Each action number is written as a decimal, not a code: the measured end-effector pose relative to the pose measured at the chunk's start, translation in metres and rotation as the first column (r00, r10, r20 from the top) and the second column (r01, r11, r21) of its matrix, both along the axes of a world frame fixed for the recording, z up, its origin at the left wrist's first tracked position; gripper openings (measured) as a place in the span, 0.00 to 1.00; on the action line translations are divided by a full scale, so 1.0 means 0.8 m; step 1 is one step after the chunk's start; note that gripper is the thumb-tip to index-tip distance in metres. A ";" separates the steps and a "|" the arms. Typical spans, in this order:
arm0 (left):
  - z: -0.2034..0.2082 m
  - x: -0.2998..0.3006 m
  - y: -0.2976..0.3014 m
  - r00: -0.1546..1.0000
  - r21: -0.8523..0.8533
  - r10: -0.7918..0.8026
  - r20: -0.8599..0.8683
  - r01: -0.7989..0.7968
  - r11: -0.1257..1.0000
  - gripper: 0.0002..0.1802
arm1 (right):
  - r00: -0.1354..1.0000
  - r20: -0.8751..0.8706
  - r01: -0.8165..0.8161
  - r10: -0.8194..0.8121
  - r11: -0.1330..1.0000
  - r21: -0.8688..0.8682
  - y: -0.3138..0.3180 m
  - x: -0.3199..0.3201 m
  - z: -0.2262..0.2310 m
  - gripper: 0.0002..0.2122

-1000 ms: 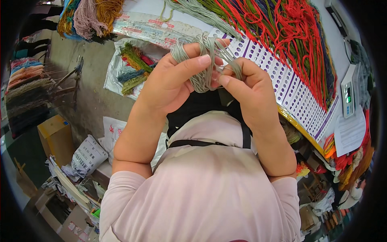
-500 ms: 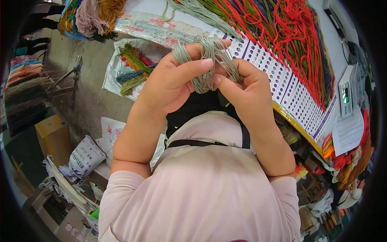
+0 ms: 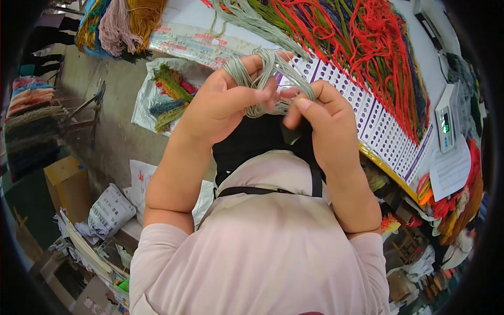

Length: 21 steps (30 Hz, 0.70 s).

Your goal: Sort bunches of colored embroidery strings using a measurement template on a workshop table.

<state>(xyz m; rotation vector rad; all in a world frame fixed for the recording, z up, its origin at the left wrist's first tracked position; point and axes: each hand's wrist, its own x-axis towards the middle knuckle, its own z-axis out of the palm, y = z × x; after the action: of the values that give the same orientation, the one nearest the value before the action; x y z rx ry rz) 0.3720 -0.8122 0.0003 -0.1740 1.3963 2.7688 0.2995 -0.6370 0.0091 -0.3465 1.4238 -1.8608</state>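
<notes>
A grey-green skein of yarn (image 3: 266,67) is looped around the fingers of my left hand (image 3: 223,100), whose thumb lies across the strands. With thumb and fingers, my right hand (image 3: 329,113) pinches the skein's right side and draws some strands out to the right. Both hands are held up in front of my body, close together. Part of the loops is hidden behind the left thumb and fingers. Beyond the hands, more grey-green yarn (image 3: 257,21) lies on the table beside long red yarn (image 3: 375,47) and olive strands.
A dotted white-and-purple sheet (image 3: 375,118) covers the table's near edge. At right stand a digital scale (image 3: 445,123) and a paper sheet (image 3: 450,168). Left, a plastic bag (image 3: 149,97) with coloured yarn lies on the floor; a cardboard box (image 3: 67,181) and a stuffed sack (image 3: 111,210) stand lower.
My right hand has shifted slightly right and opened its grip a little, pulling the strands into a longer stretch. The left thumb has moved and is blurred at its tip.
</notes>
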 end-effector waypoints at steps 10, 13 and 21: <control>-0.022 0.127 -0.250 0.948 -0.150 0.203 0.246 -0.170 0.974 0.16 | 0.965 0.020 0.261 -0.261 0.964 -0.043 0.335 -0.157 0.033 0.07; 0.002 0.152 -0.327 0.815 -0.095 0.434 0.383 -0.433 0.896 0.17 | 0.838 0.011 0.537 -0.545 0.829 0.155 0.445 -0.176 0.038 0.08; 0.004 0.180 -0.544 0.382 -0.393 0.836 0.394 -0.752 0.529 0.18 | 0.377 -0.383 0.901 -0.843 0.239 0.361 0.776 -0.219 0.094 0.09</control>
<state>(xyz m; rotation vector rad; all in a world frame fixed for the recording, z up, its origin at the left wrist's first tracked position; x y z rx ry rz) 0.5158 -1.2478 0.0035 -2.0038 1.5857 2.7178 0.1240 -0.0161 0.0843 0.8889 2.4489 -2.0995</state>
